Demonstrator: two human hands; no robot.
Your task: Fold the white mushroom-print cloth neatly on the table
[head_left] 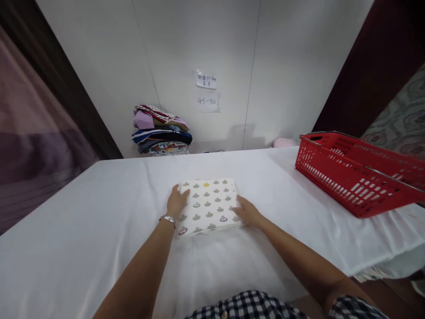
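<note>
The left hand (176, 201) lies flat on the left edge of a folded cloth (208, 205). Its fingers are spread and press down on the cloth; they do not close around it. There is a silver bracelet (168, 219) on the left wrist.

The right hand (247, 212) lies on the right edge of the same cloth, near the front corner. Its fingers are also loose and flat, touching the cloth but not holding it tight. So both hands sit one on each side of the cloth, with the cloth between them.

The folded cloth is white with rows of little grey shapes and a few coloured ones. It is folded into a neat square. It lies flat in the middle of a table with a white cover (83, 230), just in front of the person.

A red basket (355, 177) with metal handles stands on the right side of the table, well apart from the hands. You cannot see what is in it.

At the back, by the wall, there is a pile of folded clothes (161, 130) in many colours. It is far from the cloth on the table. Two small paper notes (207, 91) are stuck on the white wall above it, a bit to the right. A small pink thing (283, 142) peeks up behind the table's far edge.

The person's checked shirt (249, 305) shows at the bottom
</note>
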